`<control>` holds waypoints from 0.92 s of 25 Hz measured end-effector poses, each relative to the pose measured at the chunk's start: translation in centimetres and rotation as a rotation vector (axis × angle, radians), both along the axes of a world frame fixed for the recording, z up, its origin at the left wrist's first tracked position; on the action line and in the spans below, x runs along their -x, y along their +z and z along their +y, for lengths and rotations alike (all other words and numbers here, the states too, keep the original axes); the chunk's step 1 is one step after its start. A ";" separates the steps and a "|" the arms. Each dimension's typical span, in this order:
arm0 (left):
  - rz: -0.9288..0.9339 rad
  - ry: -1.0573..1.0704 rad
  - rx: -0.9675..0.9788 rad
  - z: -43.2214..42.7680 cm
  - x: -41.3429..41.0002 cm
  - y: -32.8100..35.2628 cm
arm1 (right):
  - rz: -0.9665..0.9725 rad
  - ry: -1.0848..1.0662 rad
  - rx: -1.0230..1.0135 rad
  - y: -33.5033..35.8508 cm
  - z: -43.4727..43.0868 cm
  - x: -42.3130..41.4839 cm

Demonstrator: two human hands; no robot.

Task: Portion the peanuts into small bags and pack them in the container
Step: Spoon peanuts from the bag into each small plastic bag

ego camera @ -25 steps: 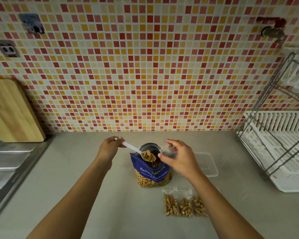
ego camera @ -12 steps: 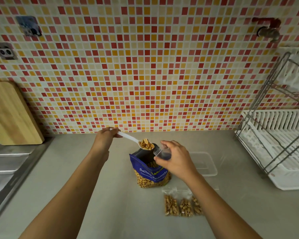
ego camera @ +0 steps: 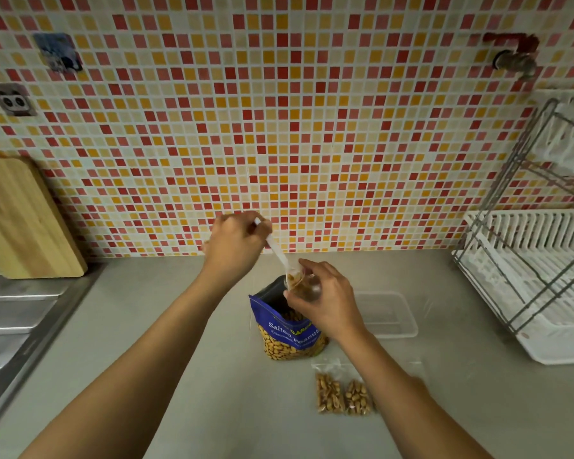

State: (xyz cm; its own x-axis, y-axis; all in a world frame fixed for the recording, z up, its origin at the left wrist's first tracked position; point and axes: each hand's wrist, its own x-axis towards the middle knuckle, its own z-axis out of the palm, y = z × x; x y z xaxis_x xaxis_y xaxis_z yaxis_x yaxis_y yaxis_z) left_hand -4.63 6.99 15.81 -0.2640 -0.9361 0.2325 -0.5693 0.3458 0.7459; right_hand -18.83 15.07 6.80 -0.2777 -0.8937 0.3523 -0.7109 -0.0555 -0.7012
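A blue salted-peanut bag (ego camera: 287,329) stands open on the grey counter. My left hand (ego camera: 234,245) grips a white plastic spoon (ego camera: 277,251), tilted steeply with its bowl of peanuts tipping into a small clear bag (ego camera: 304,286). My right hand (ego camera: 325,299) holds that small bag open just above the big bag's mouth. Filled small bags of peanuts (ego camera: 342,395) lie on the counter in front of the blue bag, partly behind my right forearm. A clear plastic container (ego camera: 391,313) sits to the right, behind my right hand.
A white and wire dish rack (ego camera: 531,276) fills the right side. A wooden cutting board (ego camera: 20,220) leans on the tiled wall at the left, above a steel sink drainer (ego camera: 10,313). A tap (ego camera: 514,61) sticks out of the wall top right.
My left hand lifted the loaded spoon out of the blue bag, swung right and tipped it into the small bag. My right hand stayed over the blue bag's mouth with the small bag.
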 end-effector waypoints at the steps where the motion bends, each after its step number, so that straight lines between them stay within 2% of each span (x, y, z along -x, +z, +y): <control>1: -0.149 -0.023 0.147 0.5 0.3 0.5 | -0.035 -0.004 0.018 0.0 0.0 -0.2; 2: -0.255 -0.017 0.259 1.2 0.5 1.3 | -0.079 -0.003 0.038 0.1 0.0 -0.4; 3: -0.287 0.006 0.322 1.8 0.5 2.4 | -0.113 0.000 0.052 0.2 0.1 -0.4; 6: -0.105 0.079 0.345 1.5 -1.0 4.5 | -0.154 -0.007 0.045 0.5 0.5 0.0; 9: 0.137 0.107 0.102 -0.3 -2.3 3.4 | -0.235 -0.031 -0.013 1.4 1.0 0.9; 10: 0.131 0.101 -0.010 -0.4 -2.0 2.1 | -0.275 -0.040 -0.030 1.7 1.1 1.3; 12: -0.061 0.031 -0.137 -0.1 -1.3 -1.5 | -0.341 -0.047 -0.039 2.3 1.2 2.0; 15: -0.329 0.003 -0.178 0.0 -1.2 -6.4 | -0.392 -0.037 0.004 3.0 1.3 2.5; 17: -0.490 0.056 -0.124 0.2 -1.5 -7.6 | -0.394 -0.016 0.004 3.6 1.3 2.6; 19: -0.541 0.092 -0.013 1.0 -1.8 -7.7 | -0.364 0.002 -0.005 4.1 1.3 2.4; 21: -0.328 0.063 0.010 2.3 -2.1 -7.2 | -0.350 0.012 0.015 4.6 1.4 2.1; 23: 0.051 -0.098 -0.208 3.7 -2.3 -6.6 | -0.356 0.018 0.038 4.8 1.4 1.8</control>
